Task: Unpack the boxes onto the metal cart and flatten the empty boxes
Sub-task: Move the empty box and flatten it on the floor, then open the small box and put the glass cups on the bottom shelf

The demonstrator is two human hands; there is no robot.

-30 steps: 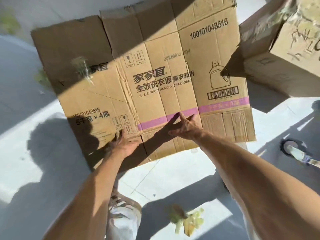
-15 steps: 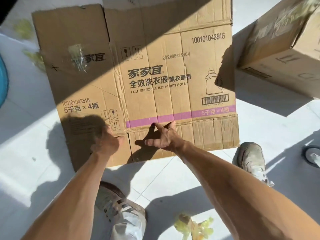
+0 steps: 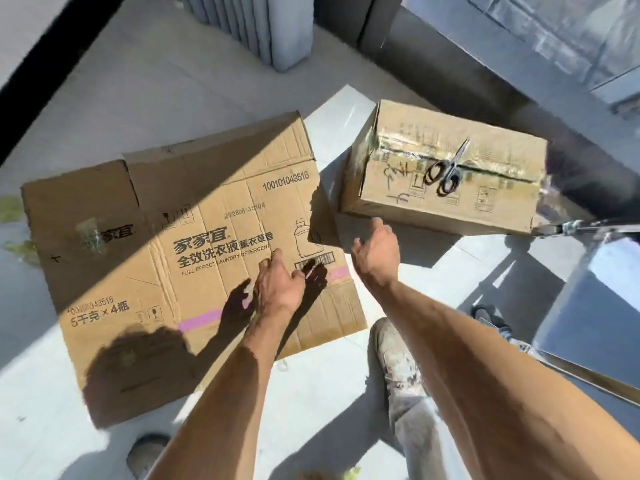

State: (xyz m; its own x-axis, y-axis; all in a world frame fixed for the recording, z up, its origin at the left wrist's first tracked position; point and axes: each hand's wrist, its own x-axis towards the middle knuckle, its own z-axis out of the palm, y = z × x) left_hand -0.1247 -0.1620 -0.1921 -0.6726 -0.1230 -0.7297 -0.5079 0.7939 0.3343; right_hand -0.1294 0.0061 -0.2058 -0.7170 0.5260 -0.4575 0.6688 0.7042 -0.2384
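Note:
A flattened brown detergent box [image 3: 194, 258] lies on the pale tiled floor, printed side up. My left hand [image 3: 278, 282] hovers over its right part with relaxed fingers and holds nothing. My right hand [image 3: 375, 249] is open, just past the flat box's right edge, stretched toward a taped, closed cardboard box [image 3: 446, 188] that stands on the floor to the right. A pair of black-handled scissors [image 3: 446, 169] lies on top of that box. The shiny metal cart [image 3: 595, 292] shows at the right edge.
My shoes [image 3: 394, 355] stand close to the flat box's near edge. A grey ribbed panel [image 3: 252, 26] and dark furniture stand at the back. A cart caster [image 3: 488, 315] sits on the floor by the cart. Green scraps lie at the far left.
Both hands have left the flat box's near edge and risen. My right hand has swung right toward the closed box. The view has tilted up, bringing the scissors and cart into sight.

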